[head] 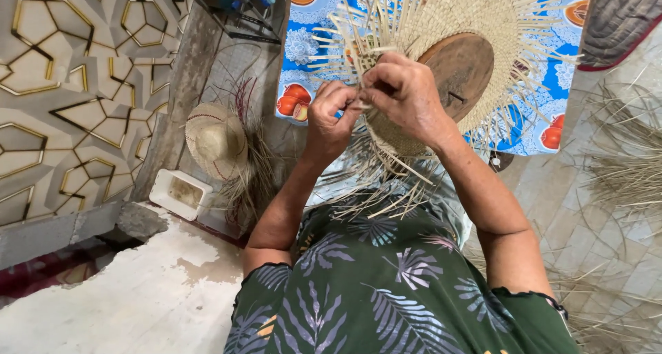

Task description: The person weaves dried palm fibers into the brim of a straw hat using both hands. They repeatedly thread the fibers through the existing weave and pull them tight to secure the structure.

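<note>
I'm looking straight down at the half-woven straw hat (441,23), and everything else I'll place from it. Left hand (331,116) sits at the hat's near edge, fingers curled shut, pinching thin straw strips (345,54) that fan out from the weave. Right hand (407,95) lies just beside it, pressed on the same edge, thumb and fingers closed on strips too; exactly which strips each hand grips I can't make out, the knuckles cover the pinch. A round wooden block (460,67) shows inside the hat, partly hidden by the right hand and wrist. The hat's far rim runs off the top of the view. Under the hat, a blue patterned cloth (303,43) with fruit prints, mostly covered. Loose strips hang down from the hat's near edge over my lap, onto the green leaf-print dress (386,292). Left of the hat, well apart, a finished straw hat (215,140) rests on the floor against dark fibres, and a white tray (181,194) lies near that, its contents too dim to tell. Right of the hat, a heap of dry straw (627,161) spreads over the tiles, cut off by the frame.
</note>
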